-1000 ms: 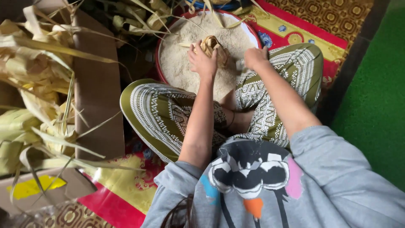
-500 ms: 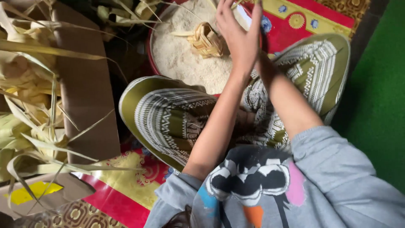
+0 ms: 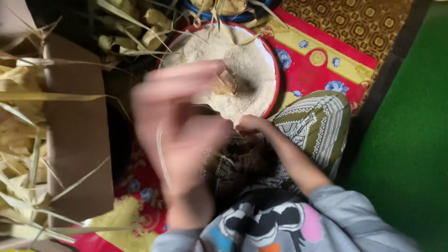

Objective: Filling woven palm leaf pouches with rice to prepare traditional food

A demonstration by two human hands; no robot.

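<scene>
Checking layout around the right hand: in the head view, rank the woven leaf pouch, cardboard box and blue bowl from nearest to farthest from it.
From the right hand:
1. Woven leaf pouch, just above, in the rice.
2. Blue bowl, top edge.
3. Cardboard box, far left.

The left hand (image 3: 179,123) is raised close to the camera, open with fingers spread and badly blurred, in front of a round red-rimmed basin of white rice (image 3: 273,63) in which a small woven palm-leaf pouch (image 3: 227,84) lies half sunk. The right hand (image 3: 252,123) rests at the near rim of the basin, above the green patterned cloth over the person's knee (image 3: 317,126). Left of the basin stands a brown cardboard box (image 3: 77,135) stuffed with pale yellow palm leaf strips (image 3: 18,140), all on a red and yellow flowered mat (image 3: 322,70).
</scene>
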